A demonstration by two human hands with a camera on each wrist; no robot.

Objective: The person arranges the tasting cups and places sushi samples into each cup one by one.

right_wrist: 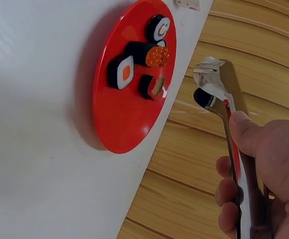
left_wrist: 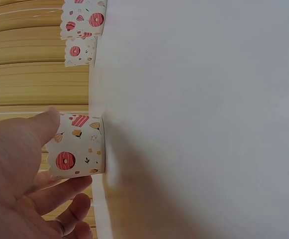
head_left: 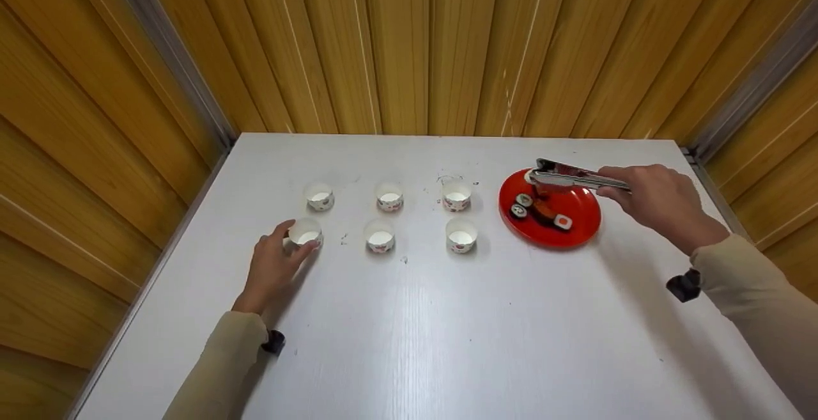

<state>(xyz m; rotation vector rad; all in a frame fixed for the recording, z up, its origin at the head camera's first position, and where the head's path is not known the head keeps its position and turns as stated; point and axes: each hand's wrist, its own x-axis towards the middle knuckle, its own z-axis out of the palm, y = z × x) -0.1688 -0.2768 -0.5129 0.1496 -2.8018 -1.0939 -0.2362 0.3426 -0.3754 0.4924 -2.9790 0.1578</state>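
Note:
At the near left of the cup group, my left hand [head_left: 271, 273] holds a white paper cup [head_left: 307, 231] between thumb and fingers. In the left wrist view the cup [left_wrist: 77, 147] shows a donut print and stands on the table. My right hand [head_left: 664, 199] grips metal tongs [head_left: 585, 179] above the red plate [head_left: 578, 234]. A dark-wrapped sushi roll [right_wrist: 202, 98] sits between the tong tips, raised off the plate in the right wrist view. Several sushi pieces lie on the plate, among them an orange-topped one [right_wrist: 157, 57] and an orange-centred roll [head_left: 563, 222].
Several other printed paper cups stand in two rows, including a back middle cup [head_left: 389, 197] and a near right cup [head_left: 461, 236]. The white table [head_left: 409, 324] meets wood-patterned panels [head_left: 396, 49] at the back and sides. Small dark marks dot the tabletop.

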